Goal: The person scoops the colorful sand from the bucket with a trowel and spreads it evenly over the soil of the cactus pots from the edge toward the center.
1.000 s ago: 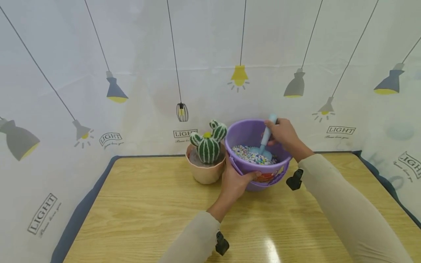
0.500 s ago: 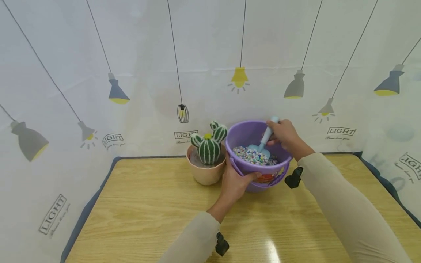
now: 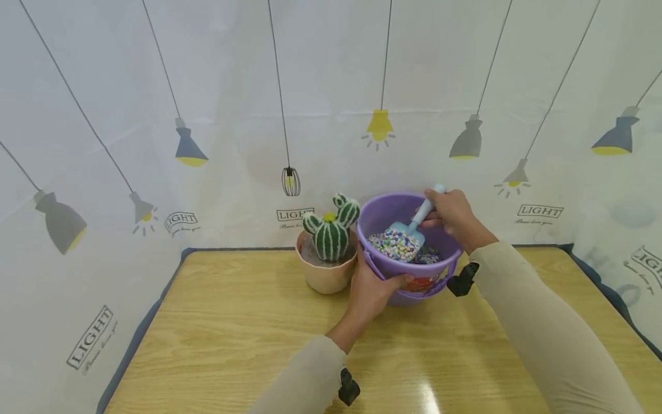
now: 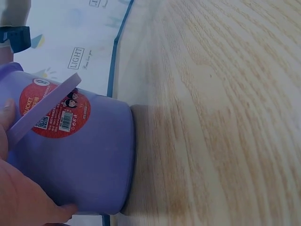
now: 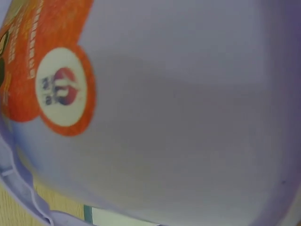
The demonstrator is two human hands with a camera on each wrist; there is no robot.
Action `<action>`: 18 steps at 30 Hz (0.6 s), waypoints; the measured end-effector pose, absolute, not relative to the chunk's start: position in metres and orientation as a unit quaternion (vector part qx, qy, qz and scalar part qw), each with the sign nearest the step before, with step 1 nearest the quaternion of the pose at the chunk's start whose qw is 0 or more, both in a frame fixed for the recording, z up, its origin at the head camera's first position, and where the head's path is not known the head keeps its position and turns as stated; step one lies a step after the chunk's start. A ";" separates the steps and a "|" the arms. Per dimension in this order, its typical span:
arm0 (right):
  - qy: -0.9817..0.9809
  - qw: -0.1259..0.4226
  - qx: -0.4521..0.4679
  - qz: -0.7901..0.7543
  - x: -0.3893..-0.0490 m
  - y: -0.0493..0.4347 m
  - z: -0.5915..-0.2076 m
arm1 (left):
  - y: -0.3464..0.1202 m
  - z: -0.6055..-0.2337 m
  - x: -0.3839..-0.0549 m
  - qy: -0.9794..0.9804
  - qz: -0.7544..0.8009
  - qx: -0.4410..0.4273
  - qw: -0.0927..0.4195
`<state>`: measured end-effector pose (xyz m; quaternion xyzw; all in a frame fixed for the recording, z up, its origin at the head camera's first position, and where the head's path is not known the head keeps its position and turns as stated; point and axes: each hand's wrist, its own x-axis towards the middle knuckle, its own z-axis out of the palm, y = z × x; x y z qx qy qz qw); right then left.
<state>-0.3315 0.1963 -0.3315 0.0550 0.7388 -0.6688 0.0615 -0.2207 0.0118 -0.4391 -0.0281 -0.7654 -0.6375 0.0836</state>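
Note:
A purple bucket (image 3: 383, 214) with a red label stands on the wooden table, holding small multicoloured beads (image 3: 430, 255). My left hand (image 3: 369, 287) grips the bucket's near left side, thumb across its front below the rim. The left wrist view shows the bucket wall (image 4: 80, 165) and its handle (image 4: 44, 110) close to the fingers. Over the bucket's opening, my right hand (image 3: 454, 214) holds the handle of a light blue toy shovel (image 3: 425, 213). Beads fill the shovel's blade. Only the bucket's outer wall (image 5: 178, 117) shows in the right wrist view, with that hand hidden.
Just left of the bucket sits a green striped toy cactus (image 3: 331, 240) in a peach pot (image 3: 323, 277). A white cloth backdrop (image 3: 233, 190) printed with lamps rises behind the table (image 3: 233, 322). Each sleeve carries a black wrist camera (image 3: 462, 280).
The shovel has come up out of the beads with a load on its blade, its handle tilting further right. My left hand keeps its grip on the bucket.

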 end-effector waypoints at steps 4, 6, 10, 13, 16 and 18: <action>0.730 0.057 0.068 -0.678 -0.331 0.197 -0.330 | 0.012 -0.439 -0.219 -0.769 -0.634 -0.028 0.082; 0.728 0.055 0.073 -0.680 -0.331 0.197 -0.328 | 0.012 -0.438 -0.218 -0.770 -0.632 -0.029 0.086; 0.715 0.054 0.083 -0.692 -0.331 0.198 -0.326 | 0.012 -0.437 -0.217 -0.775 -0.624 -0.028 0.091; 0.706 0.050 0.090 -0.701 -0.332 0.199 -0.325 | 0.011 -0.436 -0.216 -0.781 -0.617 -0.027 0.093; 0.702 0.047 0.094 -0.704 -0.331 0.200 -0.324 | 0.008 -0.434 -0.214 -0.787 -0.611 -0.024 0.083; 0.699 0.044 0.098 -0.707 -0.330 0.201 -0.324 | 0.005 -0.433 -0.213 -0.788 -0.611 -0.025 0.071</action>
